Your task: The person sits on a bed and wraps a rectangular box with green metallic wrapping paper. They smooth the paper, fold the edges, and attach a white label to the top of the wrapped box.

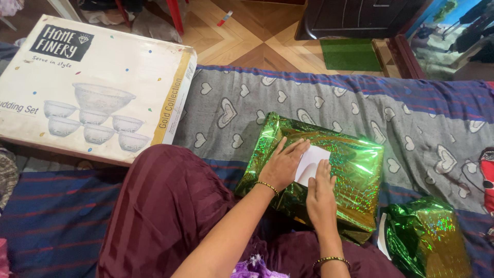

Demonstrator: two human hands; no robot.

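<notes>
Hands (301, 177) flat, fingers spread, pressed a white card (312, 163) onto the green-foil parcel (355, 170) on the blanket (411, 118); labelling step, probably needing tape next.

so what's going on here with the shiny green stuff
A person sitting on a grey heart-patterned blanket presses both hands on a parcel wrapped in shiny green foil. The left hand and right hand hold a small white card flat on top of it. More crumpled green foil lies to the right, and a large printed cardboard box sits to the left.
</notes>
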